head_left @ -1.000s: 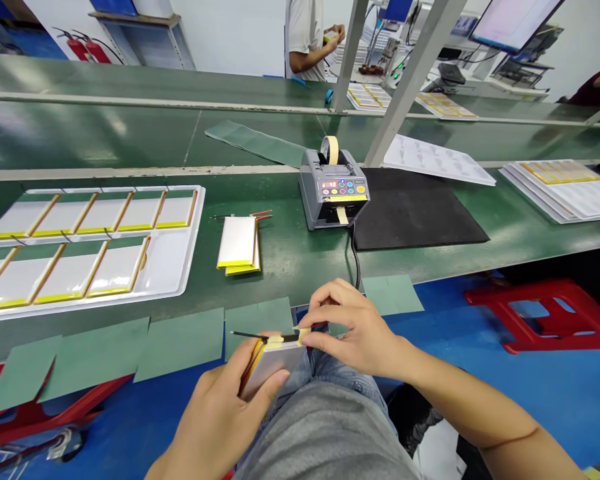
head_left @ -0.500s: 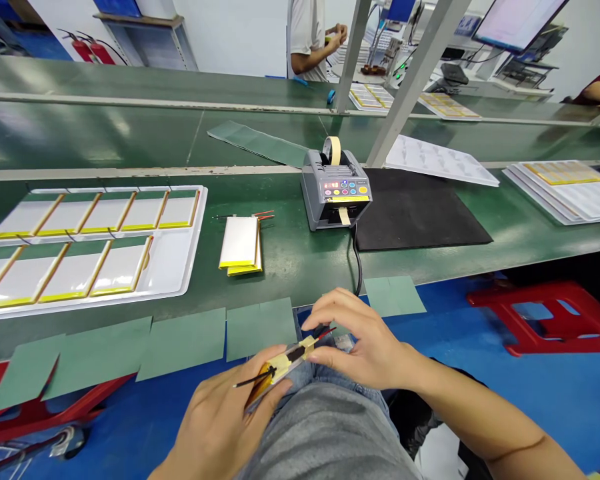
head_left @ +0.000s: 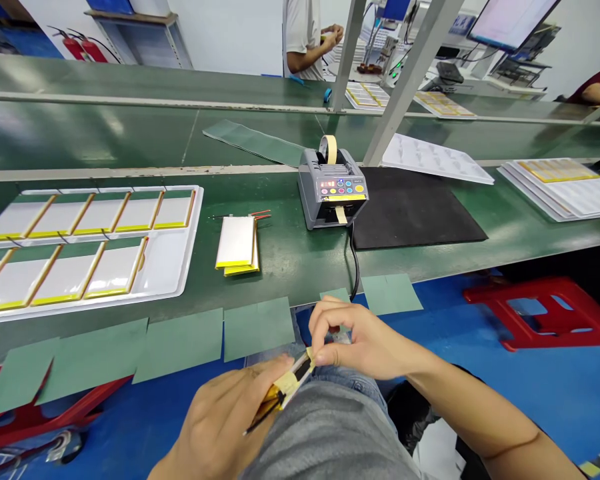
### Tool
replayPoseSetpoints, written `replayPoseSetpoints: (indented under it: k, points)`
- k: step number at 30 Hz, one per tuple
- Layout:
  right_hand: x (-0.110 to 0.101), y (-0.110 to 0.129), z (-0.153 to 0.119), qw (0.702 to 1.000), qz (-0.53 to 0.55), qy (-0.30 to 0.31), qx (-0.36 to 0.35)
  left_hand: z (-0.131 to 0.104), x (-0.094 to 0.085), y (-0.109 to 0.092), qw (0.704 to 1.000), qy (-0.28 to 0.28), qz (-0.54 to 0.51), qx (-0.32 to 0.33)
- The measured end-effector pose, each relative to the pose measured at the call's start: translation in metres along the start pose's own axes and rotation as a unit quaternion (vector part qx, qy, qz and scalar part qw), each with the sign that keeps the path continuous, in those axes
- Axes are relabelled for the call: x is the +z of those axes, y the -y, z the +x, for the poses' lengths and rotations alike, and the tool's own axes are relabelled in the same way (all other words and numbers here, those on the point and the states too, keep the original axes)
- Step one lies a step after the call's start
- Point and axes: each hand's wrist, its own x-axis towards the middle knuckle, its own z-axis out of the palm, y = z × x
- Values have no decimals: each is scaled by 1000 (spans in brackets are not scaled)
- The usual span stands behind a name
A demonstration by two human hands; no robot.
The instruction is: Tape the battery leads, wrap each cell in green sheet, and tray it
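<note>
My left hand (head_left: 225, 407) is wrapped round a pouch battery cell (head_left: 293, 385), held on edge above my lap. Pale yellow tape (head_left: 286, 383) lies across its end, and a black wire (head_left: 260, 423) sticks out toward me. At the far corner of the cell, my right hand (head_left: 347, 337) is closed, thumb and forefinger pinching at a second bit of tape (head_left: 310, 353). The red wire is hidden behind the right fingers. Ahead on the bench lie stacked battery cells (head_left: 236, 241) with red and black wires, left of a tape dispenser (head_left: 334, 190) with a strip sticking out.
A white tray (head_left: 167, 273) of battery cells lies at left. Green sheets (head_left: 183, 343) hang over the bench's front edge. A black mat (head_left: 420, 213) and stacked trays (head_left: 555, 193) are at right. A red stool (head_left: 575, 320) stands on the floor. A person (head_left: 307, 40) works across the bench.
My right fingers have curled in from a looser pose beside the red wire to a pinch at the cell's far corner. The cell has tilted and shifted slightly; the red wire is now covered.
</note>
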Motion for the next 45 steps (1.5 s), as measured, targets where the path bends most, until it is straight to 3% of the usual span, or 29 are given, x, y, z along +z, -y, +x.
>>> replayPoseSetpoints:
  k: [2, 4, 6, 9, 11, 14, 17, 21, 22, 26, 28, 32, 38, 45]
  points:
    - [-3, -5, 2, 997, 60, 24, 51, 1, 0, 0, 999, 21, -23, 27]
    - [-2, -9, 1, 994, 82, 6, 72, 3, 2, -2, 999, 16, -26, 18]
    - [3, -13, -2, 996, 61, -56, 45, 8, 8, -8, 998, -30, -22, -54]
    - [11, -20, -12, 986, 12, -163, -43, 21, 19, -21, 964, -76, -67, -248]
    - [15, -26, -21, 979, 3, -194, -67, 32, 29, -31, 917, -78, -149, -360]
    - [17, -39, -38, 970, 69, -235, -3, 46, 47, -42, 848, -67, -274, -448]
    - [19, -57, -58, 937, 205, -270, 82, 53, 73, -49, 800, -30, -366, -475]
    - [27, -86, -91, 871, 356, -308, 142, 55, 113, -56, 734, 28, -491, -469]
    - [29, -94, -99, 851, 376, -331, 156, 56, 122, -58, 704, 41, -529, -473]
    - [33, -117, -119, 783, 428, -400, 211, 67, 151, -68, 533, 68, -652, -534]
    - [32, -122, -120, 765, 461, -394, 218, 74, 160, -70, 491, 64, -670, -553]
    - [31, -125, -110, 768, 486, -363, 205, 77, 164, -65, 480, 43, -663, -573]
    - [46, -133, -92, 788, 475, -320, 225, 59, 153, -49, 459, 21, -633, -623]
    - [43, -126, -74, 789, 483, -321, 202, 67, 142, -45, 473, -17, -627, -619]
